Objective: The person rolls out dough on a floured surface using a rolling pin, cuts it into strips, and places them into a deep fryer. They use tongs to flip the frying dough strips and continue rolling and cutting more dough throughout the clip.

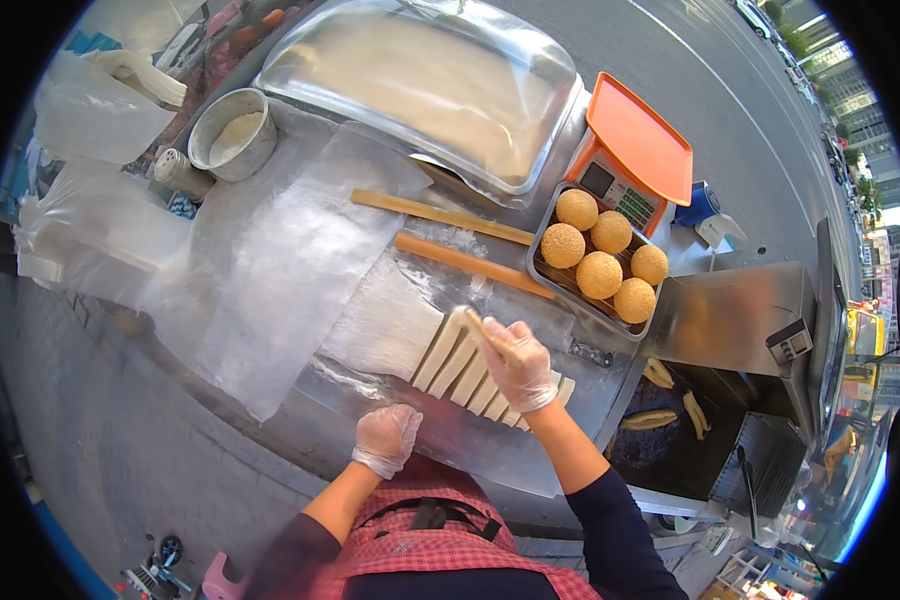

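My right hand (pixel 521 367), in a clear plastic glove, grips a slender tan piece (pixel 487 334) above the cut dough strips (pixel 450 364). Whether that piece is a stick or dough is unclear. Several pale strips lie side by side under and around this hand, which partly hides them. To their left rests a flat, uncut dough sheet (pixel 386 322), lightly floured. My left hand (pixel 388 439), also gloved, is curled into a fist near the front edge of the metal worktop (pixel 450 427). Nothing shows in it.
Beyond the dough lie a wooden rolling pin (pixel 472 264) and a wooden strip (pixel 442 216). A tray (pixel 607 324) holds sesame balls beside an orange scale (pixel 637 142). At right is a fryer (pixel 660 450) with dough sticks; a black-handled knife (pixel 591 352) lies nearby. Plastic sheeting (pixel 270 277) covers the left.
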Demonstrator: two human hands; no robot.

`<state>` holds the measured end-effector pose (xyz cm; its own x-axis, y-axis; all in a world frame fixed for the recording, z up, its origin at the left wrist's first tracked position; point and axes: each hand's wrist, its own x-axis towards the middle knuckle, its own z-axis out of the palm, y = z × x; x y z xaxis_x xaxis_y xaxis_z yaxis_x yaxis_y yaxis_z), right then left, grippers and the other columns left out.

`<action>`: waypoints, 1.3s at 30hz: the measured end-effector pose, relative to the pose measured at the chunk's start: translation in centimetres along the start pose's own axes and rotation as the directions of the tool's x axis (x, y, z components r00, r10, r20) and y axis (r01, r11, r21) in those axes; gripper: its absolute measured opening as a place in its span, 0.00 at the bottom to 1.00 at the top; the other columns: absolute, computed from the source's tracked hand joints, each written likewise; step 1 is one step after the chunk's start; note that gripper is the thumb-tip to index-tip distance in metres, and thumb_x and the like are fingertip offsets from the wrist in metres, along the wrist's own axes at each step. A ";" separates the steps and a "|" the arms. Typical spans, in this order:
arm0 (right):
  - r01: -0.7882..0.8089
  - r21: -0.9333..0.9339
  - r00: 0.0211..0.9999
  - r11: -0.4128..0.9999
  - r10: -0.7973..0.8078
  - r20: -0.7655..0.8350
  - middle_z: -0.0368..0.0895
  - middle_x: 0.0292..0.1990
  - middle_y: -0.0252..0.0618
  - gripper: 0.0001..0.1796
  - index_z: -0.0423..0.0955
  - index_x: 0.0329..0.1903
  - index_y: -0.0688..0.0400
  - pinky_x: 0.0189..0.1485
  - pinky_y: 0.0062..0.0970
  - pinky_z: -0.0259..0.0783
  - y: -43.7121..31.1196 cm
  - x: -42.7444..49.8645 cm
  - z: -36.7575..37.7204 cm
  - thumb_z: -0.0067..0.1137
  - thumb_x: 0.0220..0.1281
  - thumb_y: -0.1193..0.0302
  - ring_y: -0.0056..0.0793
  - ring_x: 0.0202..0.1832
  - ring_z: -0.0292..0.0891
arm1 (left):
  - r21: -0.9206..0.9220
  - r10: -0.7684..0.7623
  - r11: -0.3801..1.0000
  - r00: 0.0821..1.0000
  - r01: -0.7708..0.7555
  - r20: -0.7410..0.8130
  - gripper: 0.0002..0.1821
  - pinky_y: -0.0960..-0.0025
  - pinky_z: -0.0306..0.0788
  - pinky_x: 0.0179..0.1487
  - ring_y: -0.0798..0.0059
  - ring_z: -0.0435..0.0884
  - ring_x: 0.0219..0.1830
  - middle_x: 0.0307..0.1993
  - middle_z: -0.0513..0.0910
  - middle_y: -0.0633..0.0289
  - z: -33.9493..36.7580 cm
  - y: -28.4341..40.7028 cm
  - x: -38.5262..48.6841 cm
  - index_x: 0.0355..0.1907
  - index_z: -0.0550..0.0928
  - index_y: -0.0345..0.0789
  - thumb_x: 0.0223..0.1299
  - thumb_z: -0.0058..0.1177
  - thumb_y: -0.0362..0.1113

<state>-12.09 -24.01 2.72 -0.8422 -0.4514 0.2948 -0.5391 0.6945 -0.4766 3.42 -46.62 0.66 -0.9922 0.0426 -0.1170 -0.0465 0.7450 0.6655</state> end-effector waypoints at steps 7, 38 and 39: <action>-0.160 -0.034 0.982 0.986 0.156 -0.107 0.80 0.27 0.39 0.18 0.85 0.54 0.53 0.23 0.33 0.72 0.7 0.4 -3.8 0.70 0.60 0.72 0.39 0.23 0.73 | 0.094 0.043 0.995 0.999 -0.045 0.030 0.15 0.48 0.76 0.37 0.48 0.83 0.32 0.30 0.84 0.54 0.9 -1.1 0.1 0.30 0.81 0.41 0.72 0.53 0.47; -0.044 0.054 0.988 0.998 0.036 0.153 0.76 0.28 0.34 0.22 0.85 0.58 0.49 0.23 0.31 0.73 3.7 -15.9 -13.7 0.72 0.59 0.73 0.31 0.23 0.73 | 0.135 0.032 0.991 0.998 -0.025 -0.053 0.13 0.49 0.76 0.42 0.49 0.83 0.37 0.34 0.85 0.57 1.9 -0.3 -0.4 0.34 0.83 0.41 0.72 0.49 0.44; -0.205 -0.090 0.979 0.975 0.204 -0.014 0.75 0.27 0.35 0.22 0.85 0.57 0.49 0.23 0.31 0.72 4.9 -15.5 -13.5 0.73 0.59 0.72 0.32 0.22 0.73 | 0.147 0.037 0.989 0.998 -0.028 -0.060 0.13 0.49 0.76 0.42 0.49 0.83 0.36 0.33 0.85 0.57 2.0 -0.4 -0.4 0.34 0.82 0.40 0.72 0.49 0.44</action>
<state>-1.81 -6.10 7.01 -0.9347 -0.2919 0.2031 -0.3538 0.8199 -0.4501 4.05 -45.59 -1.01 -0.9984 0.0301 -0.0481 -0.0015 0.8330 0.5532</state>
